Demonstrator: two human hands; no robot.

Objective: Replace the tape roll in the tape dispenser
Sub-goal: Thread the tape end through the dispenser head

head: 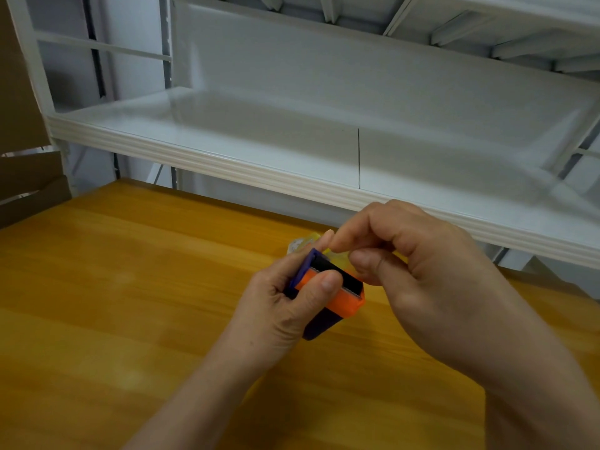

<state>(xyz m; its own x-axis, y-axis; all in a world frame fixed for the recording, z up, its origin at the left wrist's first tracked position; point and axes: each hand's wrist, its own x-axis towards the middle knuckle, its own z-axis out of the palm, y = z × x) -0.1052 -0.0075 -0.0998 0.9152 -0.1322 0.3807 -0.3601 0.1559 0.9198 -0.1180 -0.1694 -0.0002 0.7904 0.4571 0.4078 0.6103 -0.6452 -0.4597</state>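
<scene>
Tape dispenser point(337, 297) is held just above the desk point(130, 287), centre-right in view, cutter end up. The left hand point(285, 306) is wrapped round it: thumb across the orange front, fingers behind the purple side wall. Tape roll point(336, 254) sits at the dispenser's open top, a yellowish, see-through sliver btwn the two hands. The right hand point(422, 264) is curled tight, thumb and forefinger pinching at the roll's edge. It's prob the loose end, but that's too thin to see for sure.

Risks, as I judge them:
- The end could slip out of the pinch and stick back on the roll, since thin film gives little to hold.
- Tape could fold on itself or go over the blade crooked if pulled off-line.
- The serrated cutter point(349, 289) is right by the left thumb, so a jerk could nick skin.
- The roll may not be fully seated; a hard tug could pop it out.

Materials: the dispenser is hard, smooth plastic, boxy w/ a flat purple side plate, a black inner part and a glossy orange face; the cutter is a fine toothed strip. The tape is glossy and translucent.

A clear, crinkly yellowish bit point(302, 243) lies on the desk just behind, maybe a wrapper; can't tell. The desk is smooth orange-toned wood w/ visible grain. A white metal shelf point(227, 164) stands beyond and cardboard point(26, 190) at far left.
</scene>
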